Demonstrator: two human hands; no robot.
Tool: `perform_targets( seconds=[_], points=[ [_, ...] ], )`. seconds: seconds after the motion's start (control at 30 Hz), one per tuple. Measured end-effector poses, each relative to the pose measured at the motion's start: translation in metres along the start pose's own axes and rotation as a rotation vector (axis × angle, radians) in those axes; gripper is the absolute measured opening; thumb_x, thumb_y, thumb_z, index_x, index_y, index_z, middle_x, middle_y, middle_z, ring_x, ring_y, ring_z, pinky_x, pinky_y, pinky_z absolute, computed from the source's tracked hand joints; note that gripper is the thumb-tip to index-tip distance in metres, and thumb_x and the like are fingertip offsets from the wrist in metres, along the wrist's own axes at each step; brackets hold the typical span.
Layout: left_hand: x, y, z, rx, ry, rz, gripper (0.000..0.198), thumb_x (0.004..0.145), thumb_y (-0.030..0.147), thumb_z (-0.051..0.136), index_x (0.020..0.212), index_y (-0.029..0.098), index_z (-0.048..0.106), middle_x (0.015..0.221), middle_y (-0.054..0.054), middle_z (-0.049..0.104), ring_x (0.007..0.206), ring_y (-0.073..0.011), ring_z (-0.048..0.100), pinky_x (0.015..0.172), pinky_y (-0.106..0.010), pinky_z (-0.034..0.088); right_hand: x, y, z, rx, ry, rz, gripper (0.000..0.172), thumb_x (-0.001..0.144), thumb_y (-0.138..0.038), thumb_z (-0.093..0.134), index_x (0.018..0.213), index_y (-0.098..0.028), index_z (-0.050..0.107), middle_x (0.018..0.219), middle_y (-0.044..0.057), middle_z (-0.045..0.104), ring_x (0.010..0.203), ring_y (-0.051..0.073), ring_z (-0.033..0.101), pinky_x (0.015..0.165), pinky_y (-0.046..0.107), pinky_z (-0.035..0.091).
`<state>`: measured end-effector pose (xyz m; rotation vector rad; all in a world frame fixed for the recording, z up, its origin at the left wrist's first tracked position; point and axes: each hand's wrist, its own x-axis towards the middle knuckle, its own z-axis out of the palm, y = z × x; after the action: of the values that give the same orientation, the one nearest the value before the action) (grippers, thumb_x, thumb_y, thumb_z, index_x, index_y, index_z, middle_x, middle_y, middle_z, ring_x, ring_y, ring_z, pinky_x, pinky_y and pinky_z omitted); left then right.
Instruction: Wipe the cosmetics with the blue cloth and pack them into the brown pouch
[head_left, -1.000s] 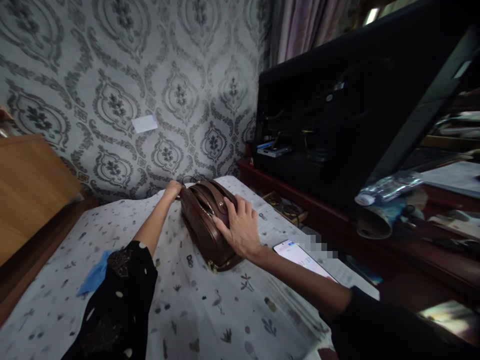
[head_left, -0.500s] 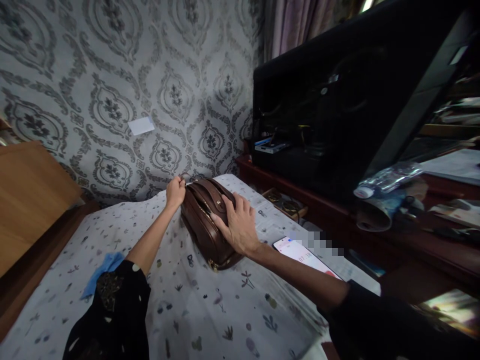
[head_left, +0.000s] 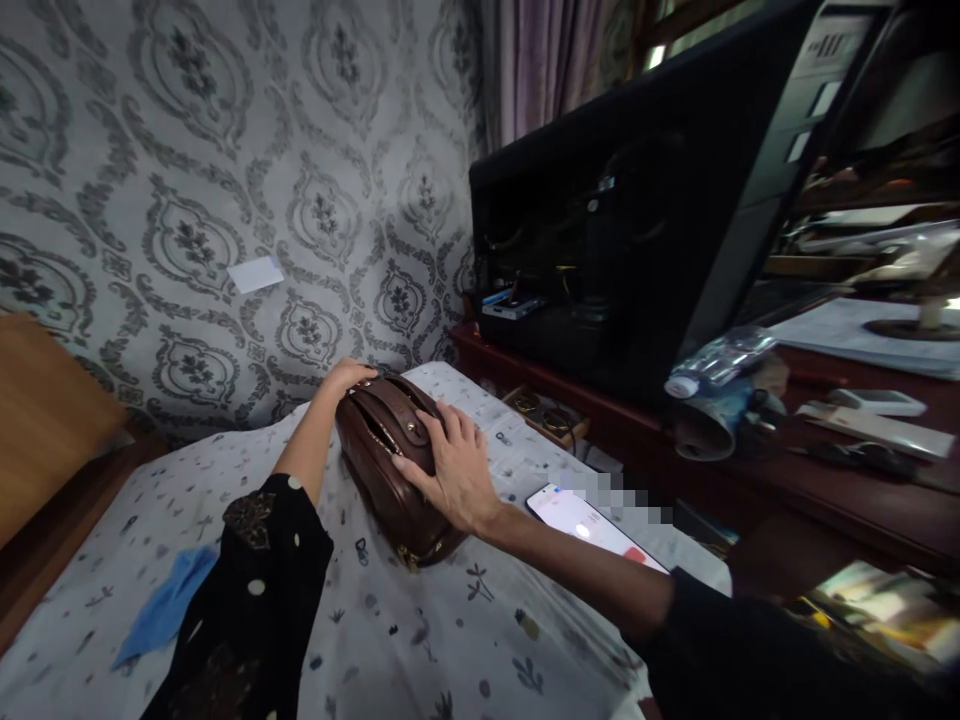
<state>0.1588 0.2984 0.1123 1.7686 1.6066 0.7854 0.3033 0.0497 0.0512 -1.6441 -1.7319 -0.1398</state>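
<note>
A brown leather handbag [head_left: 390, 475] lies on the patterned white cloth, with gold-coloured zip and metal fittings. A gap shows along its top beside a strap with a round stud. My left hand [head_left: 346, 378] is curled over the bag's far end; its fingertips are partly hidden there. Across the top and right side rests my right hand [head_left: 461, 475], its fingers stretched out and the thumb apart, touching the leather. Right of the bag lies a phone [head_left: 592, 525] with a lit screen.
A blue cloth [head_left: 169, 605] lies at the left, near a wooden panel [head_left: 52, 420]. On the right stand a large dark screen [head_left: 585, 230], a clear plastic bottle [head_left: 724, 360] on its side and a small tray with glasses [head_left: 547, 412]. Patterned wallpaper [head_left: 195, 240] covers the back.
The camera view has turned a little, so everything shifts left. My left hand has gone from a closed grip at the bag's far end to bending over it. My right hand stays on the bag.
</note>
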Motion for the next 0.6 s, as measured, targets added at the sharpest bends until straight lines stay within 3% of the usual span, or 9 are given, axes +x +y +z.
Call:
perform_targets(
  seconds=[0.3, 0.6],
  points=[
    [0.016, -0.006, 0.003, 0.017, 0.092, 0.079, 0.008, 0.057, 0.022, 0.074, 0.059, 0.020, 0.066, 0.044, 0.002, 0.055, 0.062, -0.0207, 0.064, 0.055, -0.026, 0.044, 0.000, -0.001, 0.001, 0.007, 0.026, -0.020, 0.069, 0.091, -0.065, 0.048, 0.139, -0.015, 0.051, 0.142, 0.016, 0.054, 0.129, 0.035, 0.043, 0.103, 0.052, 0.038],
    [-0.019, 0.005, 0.001, -0.200, 0.123, 0.256, 0.019, 0.070, 0.035, 0.066, 0.071, 0.016, 0.069, 0.074, -0.003, 0.070, 0.084, -0.0212, 0.066, 0.068, -0.024, 0.049, 0.001, -0.003, 0.001, 0.011, 0.008, -0.011, 0.066, 0.094, -0.057, 0.049, 0.144, -0.013, 0.047, 0.137, 0.015, 0.059, 0.125, 0.033, 0.045, 0.103, 0.051, 0.038]
  ],
)
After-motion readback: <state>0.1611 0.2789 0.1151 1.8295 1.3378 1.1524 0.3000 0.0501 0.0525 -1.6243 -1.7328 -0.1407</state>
